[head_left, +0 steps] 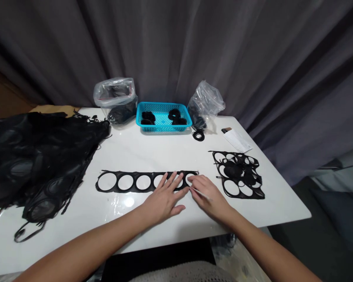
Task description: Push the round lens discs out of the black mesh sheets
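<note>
A flat black strip (134, 182) with a row of several round holes lies lengthwise on the white table. My left hand (164, 199) rests flat on its right half, fingers spread and pressing over the rings. At the strip's right end, my right hand (209, 196) is closed around a thin, pale, stick-like tool (201, 193). The tool's tip points at the lower edge of the last ring, close to my left fingers. Whether the tip touches the strip, I cannot tell. My right fingers partly cover that ring.
A large heap of black perforated sheets (47, 156) covers the table's left. Perforated black scraps (233, 171) lie at right. Behind stand a blue basket (164, 128) with black rings, two clear plastic bags (114, 100), (207, 98), loose rings (198, 136) and a white paper (237, 141).
</note>
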Available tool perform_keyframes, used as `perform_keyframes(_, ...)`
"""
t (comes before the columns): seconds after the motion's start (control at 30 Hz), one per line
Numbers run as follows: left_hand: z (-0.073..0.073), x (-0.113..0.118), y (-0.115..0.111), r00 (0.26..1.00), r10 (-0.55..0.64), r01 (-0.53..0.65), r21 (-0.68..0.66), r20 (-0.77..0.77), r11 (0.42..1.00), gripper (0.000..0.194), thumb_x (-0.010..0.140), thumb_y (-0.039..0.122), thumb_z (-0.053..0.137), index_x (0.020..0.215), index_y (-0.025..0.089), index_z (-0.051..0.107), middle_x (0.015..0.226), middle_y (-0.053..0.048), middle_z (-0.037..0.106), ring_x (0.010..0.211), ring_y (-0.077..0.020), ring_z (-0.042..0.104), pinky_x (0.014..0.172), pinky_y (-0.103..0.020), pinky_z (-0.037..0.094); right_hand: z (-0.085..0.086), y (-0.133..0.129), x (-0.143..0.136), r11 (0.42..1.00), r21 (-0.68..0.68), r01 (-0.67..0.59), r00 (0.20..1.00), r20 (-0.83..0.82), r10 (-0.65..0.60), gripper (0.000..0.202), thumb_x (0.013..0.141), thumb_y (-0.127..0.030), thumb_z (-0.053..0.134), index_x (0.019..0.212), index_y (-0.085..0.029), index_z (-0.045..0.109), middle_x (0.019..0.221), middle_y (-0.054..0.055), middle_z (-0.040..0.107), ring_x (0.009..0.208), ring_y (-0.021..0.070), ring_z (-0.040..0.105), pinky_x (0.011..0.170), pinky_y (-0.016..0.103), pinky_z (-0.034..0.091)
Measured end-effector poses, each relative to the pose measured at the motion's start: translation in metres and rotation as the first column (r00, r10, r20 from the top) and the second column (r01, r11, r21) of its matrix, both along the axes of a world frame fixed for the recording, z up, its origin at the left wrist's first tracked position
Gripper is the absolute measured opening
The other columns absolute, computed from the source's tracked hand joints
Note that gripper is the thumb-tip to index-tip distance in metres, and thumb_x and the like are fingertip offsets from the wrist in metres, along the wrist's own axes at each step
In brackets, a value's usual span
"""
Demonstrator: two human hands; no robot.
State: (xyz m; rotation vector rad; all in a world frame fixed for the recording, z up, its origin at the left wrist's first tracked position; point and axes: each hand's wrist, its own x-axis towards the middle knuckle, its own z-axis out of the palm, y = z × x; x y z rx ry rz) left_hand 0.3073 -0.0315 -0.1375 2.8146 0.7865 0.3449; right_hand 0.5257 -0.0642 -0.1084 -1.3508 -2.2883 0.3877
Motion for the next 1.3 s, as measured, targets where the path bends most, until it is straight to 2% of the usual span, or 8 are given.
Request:
perform_keyframes(0.1, -0.001, 0.0, 0.001, 1.0, 0.006, -0.006, -0.031, -0.007, 1.0, 0.062, 0.09, 0.043, 0.065, 0.146, 0.024, 0.044, 0.16, -0.021, 0.016, 0.149, -0.0385, 0.013, 0.117, -0.058, 0.017, 0.0, 0.014, 0.013, 0.99, 0.141, 0.002, 0.973, 0.226, -0.034, 0.02, 0.09, -0.009, 0.048, 0.107, -0.012, 0.058, 0.107, 0.014, 0.065, 0.103, 0.0285, 0.055, 0.088, 0.044, 0.04)
perform_keyframes(0.2, -0.002, 0.0, 0.001, 1.0, 0.007, -0.006, -0.051, 0.014, 0.999, 0.058, 0.092, 0.046, 0.061, 0.144, 0.025, 0.047, 0.159, -0.021, 0.018, 0.149, -0.0378, 0.013, 0.117, -0.057, 0.016, 0.006, 0.042, 0.048, 0.884, 0.298, 0.361, 0.89, 0.173, -0.422, 0.014, 0.092, -0.016, 0.046, 0.088, -0.013, 0.06, 0.095, 0.015, 0.067, 0.091, 0.029, 0.058, 0.084, 0.044, 0.039)
perform_keyframes(0.27, -0.002, -0.002, 0.0, 0.999, 0.0, 0.002, -0.053, 0.04, 0.999, 0.056, 0.094, 0.048, 0.059, 0.143, 0.024, 0.047, 0.16, -0.021, 0.018, 0.149, -0.0376, 0.014, 0.118, -0.056, 0.015, 0.011, 0.059, 0.067, 0.804, 0.228, 0.549, 0.822, 0.024, -0.569, 0.015, 0.092, -0.022, 0.048, 0.088, -0.015, 0.06, 0.091, 0.012, 0.068, 0.083, 0.0255, 0.059, 0.078, 0.038, 0.041)
perform_keyframes(0.33, 0.0, -0.004, 0.0, 0.998, -0.012, 0.014, -0.035, 0.054, 0.999, 0.059, 0.093, 0.048, 0.06, 0.145, 0.024, 0.046, 0.16, -0.021, 0.016, 0.148, -0.038, 0.016, 0.118, -0.056, 0.015, 0.015, 0.067, 0.072, 0.793, 0.033, 0.608, 0.791, -0.102, -0.603, 0.017, 0.091, -0.029, 0.051, 0.088, -0.017, 0.062, 0.091, 0.008, 0.07, 0.079, 0.0223, 0.06, 0.075, 0.034, 0.042)
perform_keyframes(0.47, 0.003, -0.016, -0.003, 1.0, -0.017, 0.017, 0.021, 0.025, 1.0, 0.067, 0.09, 0.048, 0.065, 0.149, 0.024, 0.041, 0.159, -0.02, 0.021, 0.147, -0.0379, 0.02, 0.117, -0.056, 0.02, 0.012, 0.06, 0.038, 0.851, -0.413, 0.324, 0.795, -0.369, -0.481, 0.019, 0.088, -0.035, 0.058, 0.087, -0.017, 0.062, 0.097, 0.007, 0.07, 0.09, 0.0203, 0.064, 0.08, 0.03, 0.045)
perform_keyframes(0.57, 0.004, -0.029, -0.006, 1.0, 0.011, -0.012, 0.062, 0.01, 0.998, 0.064, 0.09, 0.047, 0.065, 0.145, 0.02, 0.045, 0.158, -0.02, 0.024, 0.147, -0.0359, 0.021, 0.118, -0.053, 0.02, 0.007, 0.046, 0.002, 0.846, -0.53, 0.058, 0.817, -0.462, -0.346, 0.021, 0.089, -0.036, 0.059, 0.09, -0.015, 0.062, 0.101, 0.008, 0.069, 0.095, 0.0198, 0.063, 0.084, 0.031, 0.046)
perform_keyframes(0.83, 0.003, -0.05, -0.012, 0.999, 0.04, -0.04, 0.057, -0.008, 0.998, 0.06, 0.094, 0.043, 0.061, 0.146, 0.019, 0.044, 0.156, -0.017, 0.03, 0.147, -0.0305, 0.026, 0.12, -0.046, 0.023, 0.012, 0.024, -0.031, 0.881, -0.471, -0.054, 0.93, -0.346, -0.128, 0.011, 0.09, -0.023, 0.054, 0.09, -0.018, 0.063, 0.097, 0.003, 0.067, 0.093, 0.0173, 0.061, 0.085, 0.03, 0.045)
perform_keyframes(1.3, -0.001, -0.051, -0.012, 0.997, 0.064, -0.065, 0.013, 0.047, 0.998, 0.058, 0.092, 0.037, 0.063, 0.145, 0.023, 0.046, 0.161, -0.017, 0.017, 0.148, -0.0349, 0.019, 0.118, -0.052, 0.023, 0.011, 0.022, -0.033, 0.934, -0.354, -0.048, 0.96, -0.275, -0.055, 0.016, 0.092, -0.021, 0.053, 0.077, -0.018, 0.054, 0.096, 0.002, 0.065, 0.092, 0.0164, 0.059, 0.085, 0.031, 0.043)
